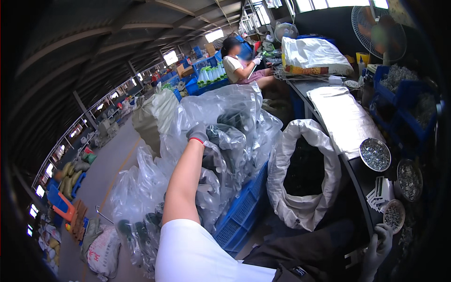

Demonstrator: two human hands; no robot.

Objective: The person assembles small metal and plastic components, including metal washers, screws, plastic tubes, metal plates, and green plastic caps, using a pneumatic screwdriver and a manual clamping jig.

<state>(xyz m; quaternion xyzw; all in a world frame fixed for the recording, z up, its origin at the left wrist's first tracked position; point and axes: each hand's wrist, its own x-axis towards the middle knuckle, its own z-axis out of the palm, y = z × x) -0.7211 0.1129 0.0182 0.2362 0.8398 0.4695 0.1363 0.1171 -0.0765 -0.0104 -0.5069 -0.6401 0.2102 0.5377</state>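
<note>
My left hand (197,132), in a grey glove with a red cuff, reaches out to a heap of clear plastic bags (221,101). Its fingers look closed on the film of one bag, though the bag's folds partly hide them. Dark green items show through the plastic. The bags are piled in and over a blue slotted crate (243,207). At the lower right, my right hand (383,239), in a pale glove, rests by the edge of the dark workbench (359,188). Its fingers are loosely bent and apart, and I see nothing in them.
An open white woven sack (277,188) stands between crate and bench. Metal dishes of small hardware (375,154), a folded white sack (345,117), blue parts bins (397,87) and a fan (378,33) line the right. Another person (242,66) sits working beyond the bags.
</note>
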